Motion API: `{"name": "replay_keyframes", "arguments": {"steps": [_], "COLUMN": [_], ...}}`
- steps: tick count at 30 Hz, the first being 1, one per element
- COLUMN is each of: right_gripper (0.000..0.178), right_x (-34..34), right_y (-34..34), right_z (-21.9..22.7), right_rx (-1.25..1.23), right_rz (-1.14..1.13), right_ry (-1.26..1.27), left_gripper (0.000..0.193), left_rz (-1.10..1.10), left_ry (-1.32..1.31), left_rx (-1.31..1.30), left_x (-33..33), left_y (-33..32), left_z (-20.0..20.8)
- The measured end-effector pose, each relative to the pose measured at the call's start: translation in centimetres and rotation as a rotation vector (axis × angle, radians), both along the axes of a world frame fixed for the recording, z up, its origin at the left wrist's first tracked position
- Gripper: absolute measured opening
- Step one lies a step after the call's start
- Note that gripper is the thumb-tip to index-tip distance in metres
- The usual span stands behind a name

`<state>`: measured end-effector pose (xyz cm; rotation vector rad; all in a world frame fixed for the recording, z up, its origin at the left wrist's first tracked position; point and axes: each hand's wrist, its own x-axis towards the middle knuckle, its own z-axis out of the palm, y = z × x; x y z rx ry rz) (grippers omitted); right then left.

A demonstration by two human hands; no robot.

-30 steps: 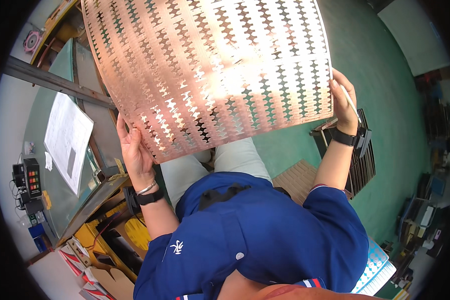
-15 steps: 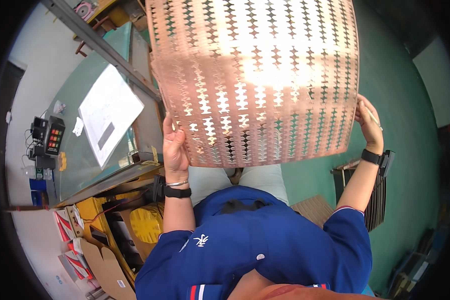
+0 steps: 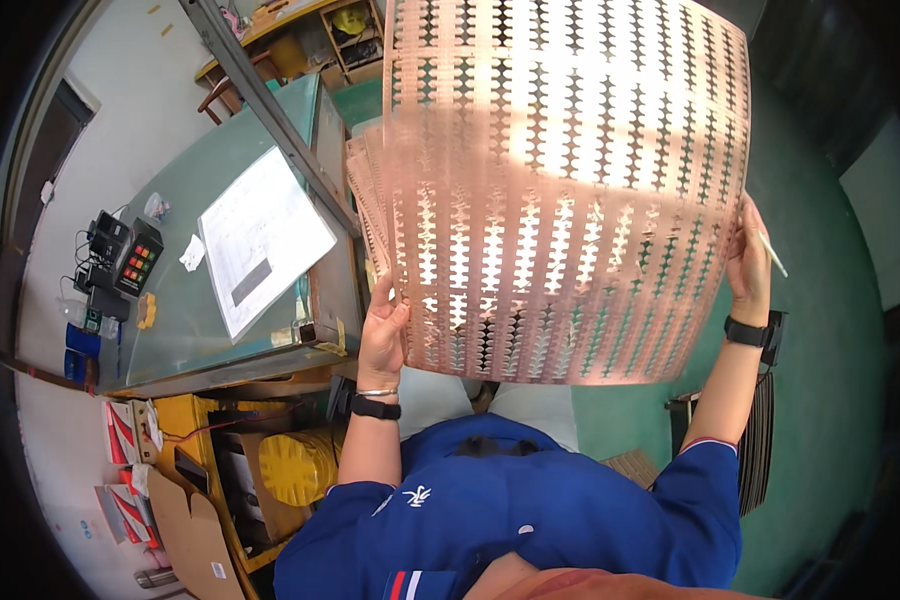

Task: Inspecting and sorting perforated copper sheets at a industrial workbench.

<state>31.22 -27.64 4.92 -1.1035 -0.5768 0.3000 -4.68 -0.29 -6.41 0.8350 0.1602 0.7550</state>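
A large copper-coloured perforated sheet (image 3: 560,200) is held up in front of me, slightly bowed, with rows of jagged cutouts and bright glare across its upper half. My left hand (image 3: 381,335) grips its lower left edge, thumb on the near face. On the opposite edge, my right hand (image 3: 749,260) is closed around the side, its fingers partly hidden. A thin pale stick, like a pen (image 3: 774,256), juts out from that right hand. Behind the sheet's left side, more copper-coloured perforated sheets (image 3: 365,190) peek out; what supports them is hidden.
To the left stands a glass-topped table (image 3: 185,335) bearing a white paper (image 3: 267,240) and a black device with coloured buttons (image 3: 138,258). A metal post (image 3: 270,120) slants above it. Below are a yellow cabinet (image 3: 185,425) and cardboard (image 3: 190,530). Dark panels (image 3: 757,440) stand at right.
The view has shifted, and the held sheet now appears farther right and lower. More of the other sheets shows at its left. Both hands keep their hold.
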Motion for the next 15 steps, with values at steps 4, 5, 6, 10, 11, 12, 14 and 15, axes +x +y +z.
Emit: {"name": "replay_keyframes", "arguments": {"steps": [4,5,6,10,11,12,14,15], "right_gripper": [0.02,0.02,0.02,0.02,0.02,0.02,0.019,0.019], "right_x": [-0.3,-0.4,-0.5,-0.9,-0.9,-0.9,-1.3,-1.6], "right_y": [-0.7,-0.8,-0.9,-1.4,-1.6,-1.9,-2.2,-2.2], "right_z": [-0.9,-1.1,-1.4,-1.7,-1.9,-2.0,-2.0,-1.9], "right_rx": [0.031,0.033,0.047,0.077,0.086,0.089,0.104,0.11], "right_rz": [-0.077,-0.088,-0.113,-0.177,-0.175,-0.18,-0.207,-0.218], "right_ry": [-0.024,-0.031,-0.037,-0.052,-0.051,-0.057,-0.06,-0.061], "left_gripper": [0.048,0.048,0.047,0.048,0.048,0.049,0.051,0.051], "left_rz": [0.007,0.019,0.012,-0.023,-0.028,-0.085,-0.057,-0.056], "left_ry": [0.054,0.084,0.075,0.055,0.048,0.059,0.113,0.108], "left_rx": [0.034,0.045,0.052,0.12,0.122,0.114,0.165,0.165], "left_x": [0.3,0.4,0.6,1.2,1.2,1.1,1.6,1.9], "left_y": [0.3,0.4,0.4,1.2,1.6,2.1,2.3,2.4], "left_z": [-0.4,-0.5,-0.3,-0.7,-0.5,-0.1,0.8,1.4]}}
